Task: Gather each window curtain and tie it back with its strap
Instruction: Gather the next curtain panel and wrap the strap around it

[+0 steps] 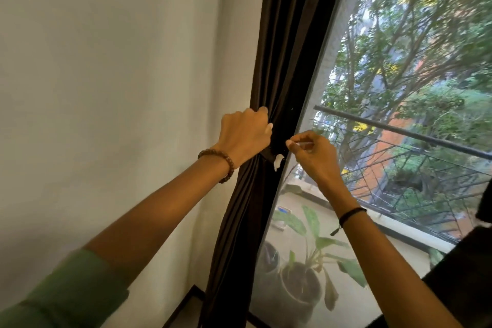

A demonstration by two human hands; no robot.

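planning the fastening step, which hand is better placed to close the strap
Probably the right: the right hand pinches a thin pale piece next to the white tab, while the left hand is occupied gripping the gathered curtain.

We take this for a room in a home: a plain white wall, a dark curtain beside a tall window, potted plants on a railed balcony outside.

The dark brown curtain hangs tightly gathered, its white-tipped strap wrapped round it.
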